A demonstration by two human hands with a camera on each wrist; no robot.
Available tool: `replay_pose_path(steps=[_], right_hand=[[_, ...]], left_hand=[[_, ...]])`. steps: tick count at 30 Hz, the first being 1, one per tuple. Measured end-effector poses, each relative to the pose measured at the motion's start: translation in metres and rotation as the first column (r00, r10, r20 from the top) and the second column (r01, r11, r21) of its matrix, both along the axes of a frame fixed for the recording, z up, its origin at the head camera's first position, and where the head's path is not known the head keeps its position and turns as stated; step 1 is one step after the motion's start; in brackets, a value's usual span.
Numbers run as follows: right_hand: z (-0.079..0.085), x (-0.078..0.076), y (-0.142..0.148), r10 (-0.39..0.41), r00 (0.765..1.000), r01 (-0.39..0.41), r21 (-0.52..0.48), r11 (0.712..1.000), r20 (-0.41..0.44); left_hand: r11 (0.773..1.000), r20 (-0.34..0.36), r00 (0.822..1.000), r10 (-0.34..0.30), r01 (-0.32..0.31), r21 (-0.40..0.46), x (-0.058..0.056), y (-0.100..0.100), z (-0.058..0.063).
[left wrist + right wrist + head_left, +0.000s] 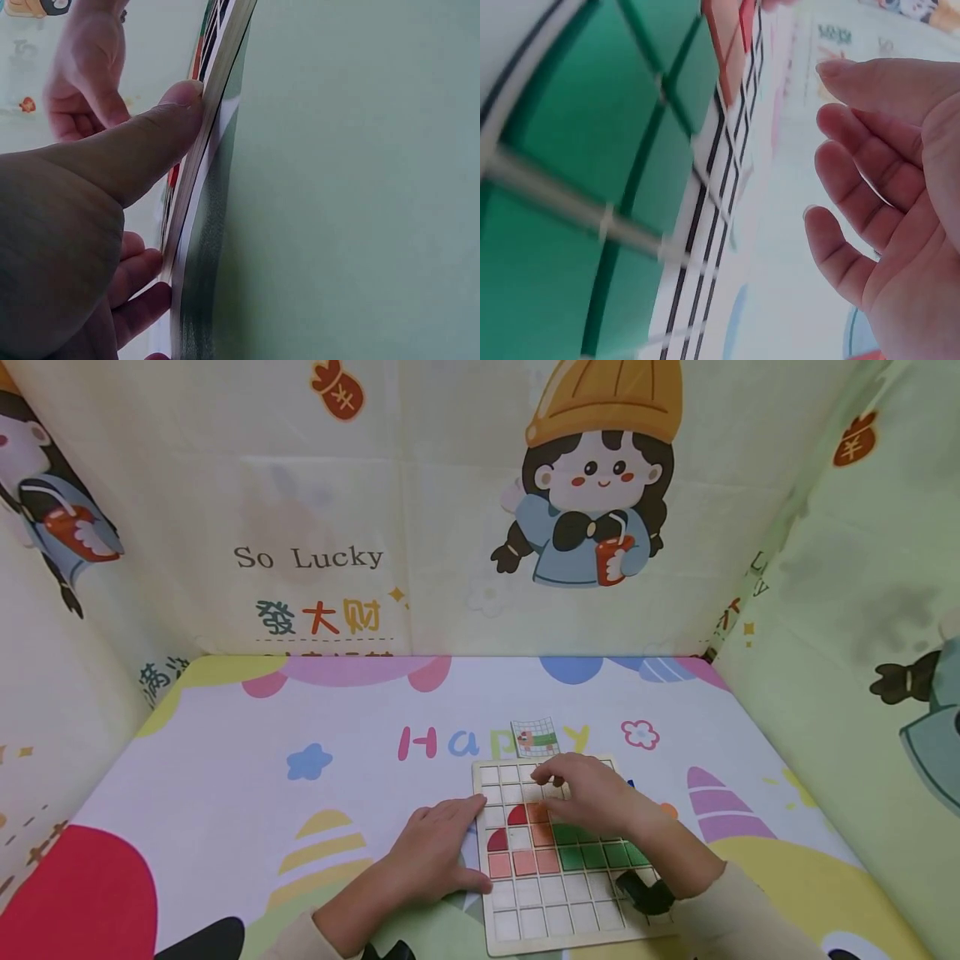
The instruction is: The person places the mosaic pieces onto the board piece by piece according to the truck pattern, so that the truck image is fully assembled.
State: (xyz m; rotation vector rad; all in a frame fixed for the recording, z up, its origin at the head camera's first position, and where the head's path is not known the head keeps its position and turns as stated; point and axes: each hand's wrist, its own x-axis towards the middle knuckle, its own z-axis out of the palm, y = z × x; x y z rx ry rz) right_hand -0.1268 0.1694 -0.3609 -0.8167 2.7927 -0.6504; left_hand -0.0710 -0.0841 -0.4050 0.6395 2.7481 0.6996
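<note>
A wooden grid board [493,935] lies on the printed tablecloth. My left hand [438,845] rests along its left edge, thumb and fingertips against the rim; the left wrist view shows that thumb [154,135] pressing the edge. Over the upper middle of the board is my right hand [588,789], fingers loosely bent and holding nothing, as the right wrist view confirms. Green square tiles [592,857] fill cells at the middle right, partly hidden by the right forearm. Salmon tiles [525,863], orange tiles [542,835] and red rounded pieces [497,841] sit on the left.
Just beyond the board's top edge lies a small picture card [536,740] with a green and red grid pattern. A small blue shape [631,784] and an orange one [668,811] show past the right wrist. Printed fabric walls [435,527] enclose the table's back and sides.
</note>
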Motion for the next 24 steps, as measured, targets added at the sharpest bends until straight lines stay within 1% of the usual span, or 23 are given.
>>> replay_pose_path(steps=[7,13,20,24], right_hand=[[-0.001,-0.002,0.029,-0.064,0.998,0.064,-0.023,0.998,-0.023],[-0.005,0.003,0.056,-0.131,0.991,0.130,-0.040,0.991,-0.017],[-0.011,0.006,0.082,-0.204,0.979,0.204,-0.019,0.979,-0.024],[-0.014,0.009,0.096,-0.228,0.973,0.228,-0.016,0.974,-0.029]], left_hand=[[1.000,-0.013,1.000,-0.003,0.003,0.004,0.002,0.000,0.001],[1.000,-0.006,1.000,-0.001,0.001,-0.006,0.000,0.001,0.000],[1.000,-0.002,1.000,0.004,-0.004,-0.009,0.000,0.001,-0.001],[1.000,-0.008,1.000,0.001,-0.001,-0.009,0.000,0.001,-0.002]])
